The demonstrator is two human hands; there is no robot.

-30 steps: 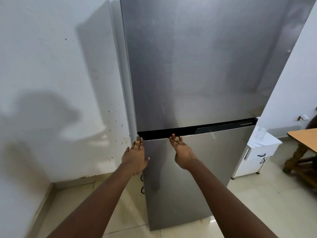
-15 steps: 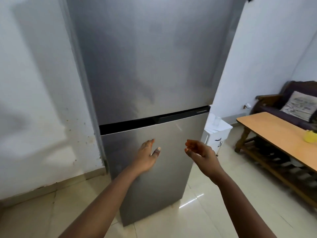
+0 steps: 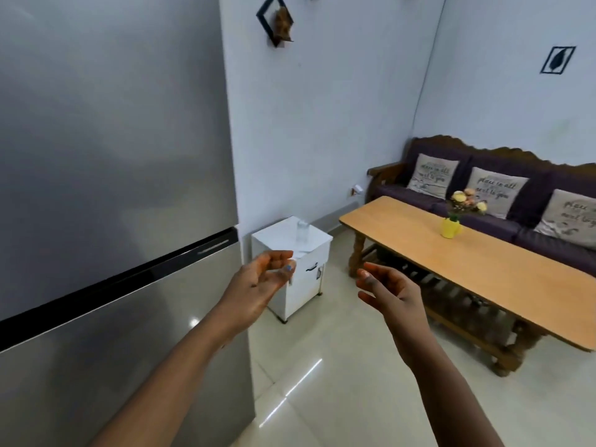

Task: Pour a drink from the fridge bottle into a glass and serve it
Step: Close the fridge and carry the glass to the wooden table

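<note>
**Glass lies ahead of the left hand; fridge shut**

Left hand (image 3: 258, 285) and right hand (image 3: 388, 290) are both raised, fingers loosely curled, holding nothing. The glass (image 3: 302, 230) stands upright on the white cabinet (image 3: 306, 279), just beyond the left fingertips; left is nearer. Fridge (image 3: 113, 188) to the left, doors closed; bottle not visible.

The fridge (image 3: 113, 221) stands at the left, against the wall. Just right of it sits a small cabinet (image 3: 298, 279) with a glass (image 3: 302, 230) on top. Further right is a long table (image 3: 483, 272) carrying a vase (image 3: 451, 225), and behind the table a sofa (image 3: 503, 201) lines the far wall with three cushions on it.
</note>
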